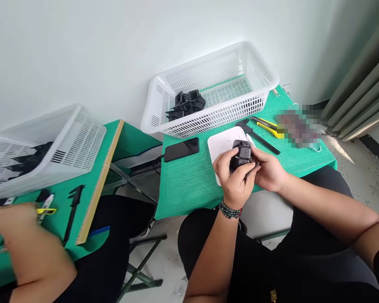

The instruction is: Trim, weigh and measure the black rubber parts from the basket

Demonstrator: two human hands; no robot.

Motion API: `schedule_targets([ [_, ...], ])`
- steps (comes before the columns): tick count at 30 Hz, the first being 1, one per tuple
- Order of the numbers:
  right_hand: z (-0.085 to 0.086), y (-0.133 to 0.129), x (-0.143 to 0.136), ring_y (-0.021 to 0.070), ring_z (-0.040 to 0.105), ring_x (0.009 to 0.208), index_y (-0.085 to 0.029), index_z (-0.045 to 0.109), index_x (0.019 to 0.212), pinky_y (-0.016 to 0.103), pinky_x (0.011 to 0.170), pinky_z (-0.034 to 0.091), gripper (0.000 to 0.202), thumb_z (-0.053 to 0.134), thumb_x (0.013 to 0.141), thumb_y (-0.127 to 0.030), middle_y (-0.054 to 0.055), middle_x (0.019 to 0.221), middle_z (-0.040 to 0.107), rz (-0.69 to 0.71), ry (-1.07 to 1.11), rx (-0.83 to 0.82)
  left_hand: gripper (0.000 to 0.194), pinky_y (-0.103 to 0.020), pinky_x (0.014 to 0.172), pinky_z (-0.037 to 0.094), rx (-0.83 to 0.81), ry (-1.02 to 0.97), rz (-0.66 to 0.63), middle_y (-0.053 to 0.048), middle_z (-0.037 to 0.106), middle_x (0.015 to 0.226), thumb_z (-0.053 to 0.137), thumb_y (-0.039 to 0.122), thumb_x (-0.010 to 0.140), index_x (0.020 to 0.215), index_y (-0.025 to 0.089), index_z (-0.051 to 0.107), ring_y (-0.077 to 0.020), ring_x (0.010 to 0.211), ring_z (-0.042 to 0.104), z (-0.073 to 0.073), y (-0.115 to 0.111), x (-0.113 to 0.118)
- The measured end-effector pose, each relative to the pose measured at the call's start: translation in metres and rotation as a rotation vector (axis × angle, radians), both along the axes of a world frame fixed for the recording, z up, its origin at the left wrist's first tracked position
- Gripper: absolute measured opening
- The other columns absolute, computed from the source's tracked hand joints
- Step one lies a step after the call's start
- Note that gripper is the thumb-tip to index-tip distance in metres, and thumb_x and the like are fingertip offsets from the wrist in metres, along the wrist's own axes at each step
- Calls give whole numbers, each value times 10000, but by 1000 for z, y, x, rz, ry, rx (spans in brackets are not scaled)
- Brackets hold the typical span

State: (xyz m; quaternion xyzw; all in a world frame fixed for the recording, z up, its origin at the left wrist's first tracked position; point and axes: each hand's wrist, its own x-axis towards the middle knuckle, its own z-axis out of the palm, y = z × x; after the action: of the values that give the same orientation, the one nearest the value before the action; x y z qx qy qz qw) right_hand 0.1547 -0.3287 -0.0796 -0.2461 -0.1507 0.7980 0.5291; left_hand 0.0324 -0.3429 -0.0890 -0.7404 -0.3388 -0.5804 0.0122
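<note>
Both my hands grip a small black plastic part [244,152] with a squarish raised end, held over the near edge of the green-covered table. My left hand [235,176], with a beaded bracelet at the wrist, wraps its fingers around the part's left and lower side. From the right, my right hand [268,168] pinches it, its fingertips partly hidden behind the part. Just behind and left of my hands lies a white rounded pad or lid [216,147]. Black calipers [262,141] rest beyond my right hand, beside a yellow utility knife [268,126].
A white plastic basket [205,120] holding several black parts [186,104] stands at the back. A phone [181,149] lies left on the green cloth [183,189]. At the neighbouring table, a co-worker's arm [41,248] reaches near another basket [78,143] and calipers [72,210].
</note>
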Motion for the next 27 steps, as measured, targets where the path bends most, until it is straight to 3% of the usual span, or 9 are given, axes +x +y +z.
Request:
schedule_targets([
  [4, 3, -6, -7, 176, 724, 899, -196, 717, 907, 261, 798, 615, 94, 682, 944, -275, 42, 877, 771, 18, 40, -21, 125, -479, 971, 595, 83, 8, -43, -94, 621, 1268, 801, 173, 893, 968, 231, 720, -267, 1187, 620, 0, 7, -5],
  [8, 10, -5, -6, 130, 684, 746, -175, 710, 863, 181, 631, 560, 197, 576, 1005, -204, 50, 828, 762, 57, 115, -103, 77, -457, 947, 600, 202, 69, -66, -82, 631, 1209, 793, 218, 912, 943, 239, 727, -260, 1170, 616, 3, 8, -10],
  [15, 12, 0, -4, 172, 682, 675, -165, 708, 974, 255, 617, 576, 344, 419, 1106, -298, 46, 753, 742, 85, 159, -238, 122, -447, 939, 626, 19, -101, -162, -94, 609, 1304, 725, 342, 983, 933, 231, 716, -247, 1198, 650, -4, 8, -9],
  [17, 14, 3, 1, 172, 672, 643, -169, 696, 955, 261, 591, 562, 372, 401, 1119, -327, 35, 722, 728, 72, 163, -259, 150, -379, 866, 629, -38, -208, -112, -91, 646, 1221, 703, 344, 1002, 930, 213, 689, -216, 1116, 680, -6, 16, -16],
  [19, 17, 6, 8, 166, 658, 616, -179, 677, 917, 268, 589, 558, 391, 383, 1127, -329, 21, 700, 716, 24, 170, -268, 186, -298, 774, 602, -50, -347, 37, -58, 664, 1038, 689, 358, 1015, 934, 195, 650, -164, 947, 690, -6, 26, -25],
  [22, 21, 9, 19, 161, 612, 568, -191, 648, 845, 284, 570, 543, 441, 401, 1124, -427, 16, 674, 693, -14, 195, -241, 249, -220, 602, 533, -54, -475, 176, 8, 600, 871, 689, 416, 1011, 958, 186, 606, -88, 656, 603, -6, 33, -33],
  [25, 20, 9, 21, 136, 472, 471, -205, 592, 726, 268, 481, 448, 578, 481, 1041, -676, -11, 564, 580, 23, 211, -176, 162, -198, 492, 462, -142, -410, 11, 15, 618, 882, 626, 351, 1045, 1005, 198, 591, -52, 512, 532, -4, 19, -20],
  [27, 15, 7, 15, 116, 413, 470, -209, 556, 674, 258, 473, 399, 639, 558, 951, -785, -27, 545, 527, 40, 167, -150, 109, -237, 588, 535, -122, -205, -159, -7, 664, 857, 616, 311, 1043, 1022, 204, 613, -112, 640, 648, 1, 4, -5],
])
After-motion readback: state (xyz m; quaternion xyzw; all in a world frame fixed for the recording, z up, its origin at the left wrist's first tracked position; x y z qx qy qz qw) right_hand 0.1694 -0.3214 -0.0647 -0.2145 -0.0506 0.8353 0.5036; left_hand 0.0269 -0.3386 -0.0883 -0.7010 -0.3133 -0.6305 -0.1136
